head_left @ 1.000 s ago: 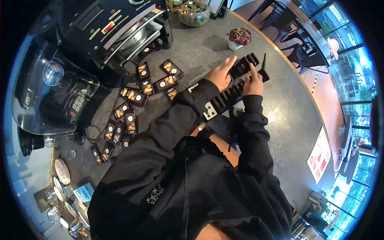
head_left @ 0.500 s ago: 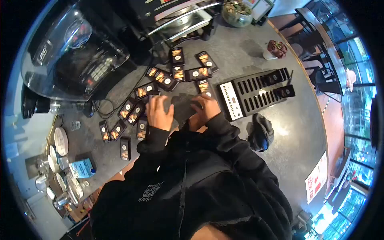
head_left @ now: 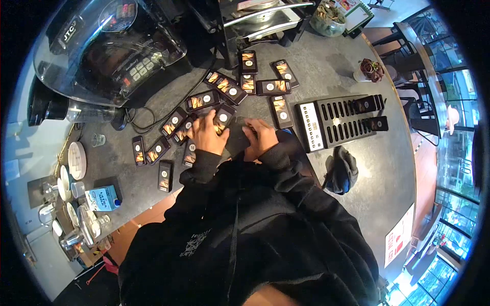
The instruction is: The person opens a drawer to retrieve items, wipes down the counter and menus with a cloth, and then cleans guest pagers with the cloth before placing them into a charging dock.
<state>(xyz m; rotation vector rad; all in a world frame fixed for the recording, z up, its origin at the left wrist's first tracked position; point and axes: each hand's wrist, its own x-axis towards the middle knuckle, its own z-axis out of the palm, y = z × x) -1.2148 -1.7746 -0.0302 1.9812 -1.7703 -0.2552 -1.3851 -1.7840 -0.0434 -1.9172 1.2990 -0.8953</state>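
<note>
My left hand (head_left: 210, 136) is around the lower end of a black pager (head_left: 223, 116) with a food picture and a round white label, fingers along its left side and thumb by its lower right. The exact contact is partly hidden. My right hand (head_left: 262, 136) hovers to the right with loosely bent, parted fingers and nothing visible in it. A dark shadowed patch lies between both hands. Several similar pagers lie around, one (head_left: 282, 112) just beyond my right hand and another (head_left: 202, 100) beyond my left.
To the right stands a slotted charging dock (head_left: 310, 127) with a few pagers at its far end. A dark cloth bundle (head_left: 341, 171) lies near it. A blender under a clear cover (head_left: 66, 76), a blue carton (head_left: 102, 198) and a potted plant (head_left: 371, 70) stand around the counter (head_left: 375, 168).
The view has shifted, so the counter items appear further right. My left hand has come around a pager that was mostly covered before. My right hand has barely moved.
</note>
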